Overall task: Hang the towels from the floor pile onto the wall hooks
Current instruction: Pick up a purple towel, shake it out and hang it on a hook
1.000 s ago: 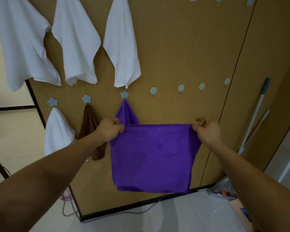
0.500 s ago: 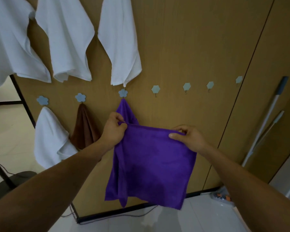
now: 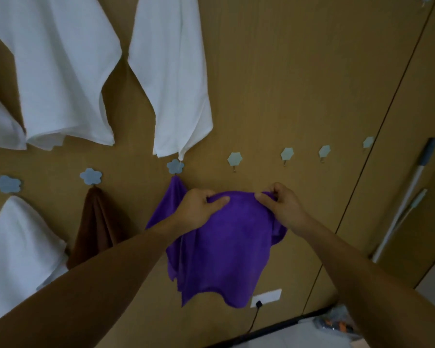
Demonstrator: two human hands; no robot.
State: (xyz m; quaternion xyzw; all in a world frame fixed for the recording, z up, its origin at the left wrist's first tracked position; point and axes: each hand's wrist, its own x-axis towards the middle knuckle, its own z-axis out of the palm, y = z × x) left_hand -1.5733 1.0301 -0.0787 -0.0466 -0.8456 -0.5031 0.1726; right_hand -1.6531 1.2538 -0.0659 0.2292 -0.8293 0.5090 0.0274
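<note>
I hold a purple towel (image 3: 226, 249) against the wooden wall. My left hand (image 3: 199, 209) pinches its top edge on the left and my right hand (image 3: 281, 207) pinches the top edge on the right, the two hands close together. Behind it another purple towel (image 3: 172, 197) hangs from a blue flower hook (image 3: 175, 166). To the right, a bare hexagon hook (image 3: 234, 160) sits just above my hands, followed by more bare hooks (image 3: 286, 154). The floor pile is out of view.
White towels (image 3: 176, 79) hang from an upper row. A brown towel (image 3: 96, 222) and a white towel (image 3: 20, 247) hang on the lower row at left. Mop handles (image 3: 409, 197) lean at right. A wall socket (image 3: 265, 297) with a cable sits below the towel.
My hands have come closer together on the towel's top edge, bunching it, and lifted it toward the hook row. The view has moved nearer the wall.
</note>
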